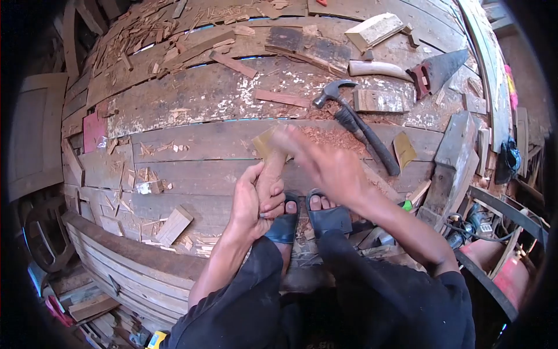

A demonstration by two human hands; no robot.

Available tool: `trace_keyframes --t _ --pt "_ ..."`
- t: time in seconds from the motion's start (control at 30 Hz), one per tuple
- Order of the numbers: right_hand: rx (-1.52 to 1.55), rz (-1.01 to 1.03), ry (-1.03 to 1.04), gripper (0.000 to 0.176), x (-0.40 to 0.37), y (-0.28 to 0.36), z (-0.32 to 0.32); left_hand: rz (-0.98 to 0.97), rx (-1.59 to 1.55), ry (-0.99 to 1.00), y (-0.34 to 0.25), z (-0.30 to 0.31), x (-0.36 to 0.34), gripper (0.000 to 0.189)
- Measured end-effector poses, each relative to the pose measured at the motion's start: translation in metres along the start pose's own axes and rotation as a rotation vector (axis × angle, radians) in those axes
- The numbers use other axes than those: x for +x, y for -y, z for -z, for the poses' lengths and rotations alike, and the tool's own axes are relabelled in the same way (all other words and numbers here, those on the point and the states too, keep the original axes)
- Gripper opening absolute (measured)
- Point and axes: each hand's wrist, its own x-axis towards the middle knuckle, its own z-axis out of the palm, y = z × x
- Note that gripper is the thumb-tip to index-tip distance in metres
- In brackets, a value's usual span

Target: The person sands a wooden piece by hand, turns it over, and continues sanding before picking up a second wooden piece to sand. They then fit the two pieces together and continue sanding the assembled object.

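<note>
My left hand is wrapped round a rounded, pale-brown piece of wood, held upright above my feet. At its upper end is a yellowish piece of sandpaper, pressed there by the fingers of my right hand. Motion smears those fingers, and they cover part of the sandpaper and the wood's tip. Another yellow-brown sandpaper piece lies on the boards to the right. Beside it rests a claw hammer with a dark handle.
Wood shavings and chips litter the plank floor. A handsaw, a pale curved wooden handle and wood blocks lie beyond the hammer. Stacked boards stand at left; a power tool sits at right.
</note>
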Motion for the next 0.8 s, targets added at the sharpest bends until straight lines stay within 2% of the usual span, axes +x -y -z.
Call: trace_keyframes --t 0.03,0.13,0.17,0.27,0.37,0.47,0.5,0.6,0.63,0.73,0.77,0.8 --pt "0.018 0.057 -0.086 0.060 0.001 -0.006 0.000 0.016 0.004 0.019 0.001 -0.001 -0.001 0.036" --pt "0.051 0.222 0.005 0.059 -0.027 0.017 -0.004 0.027 -0.087 -0.014 0.002 -0.007 -0.010 0.037" --pt "0.052 0.283 -0.058 0.060 -0.014 0.012 0.002 0.017 -0.067 0.002 -0.001 -0.005 -0.006 0.037" --pt "-0.054 -0.020 0.059 0.063 0.001 0.010 0.009 -0.005 -0.031 0.017 0.001 0.001 -0.004 0.038" --pt "0.013 0.191 0.086 0.062 -0.020 0.027 0.011 -0.021 -0.032 -0.007 0.001 -0.001 -0.010 0.037" --pt "-0.144 0.013 0.028 0.064 0.005 0.000 0.006 0.016 -0.064 -0.016 0.002 0.005 0.000 0.035" --pt "-0.172 0.062 0.050 0.064 0.001 0.015 0.010 0.015 -0.077 -0.025 0.000 0.004 0.002 0.035" --pt "-0.073 0.276 -0.061 0.061 -0.003 0.012 -0.009 0.024 -0.096 -0.003 -0.002 0.011 0.005 0.035" --pt "-0.274 0.233 -0.055 0.059 0.008 0.004 -0.004 0.020 -0.104 0.025 -0.003 0.012 0.008 0.035" --pt "-0.187 0.135 -0.060 0.056 0.013 0.009 0.000 0.031 -0.100 0.062 -0.001 0.008 0.006 0.036" --pt "-0.101 0.287 -0.101 0.057 0.003 0.018 0.003 0.026 -0.096 0.015 0.000 0.004 0.001 0.037" --pt "-0.097 0.242 -0.075 0.056 0.001 0.018 0.001 0.027 -0.091 -0.030 0.002 -0.003 -0.006 0.037"
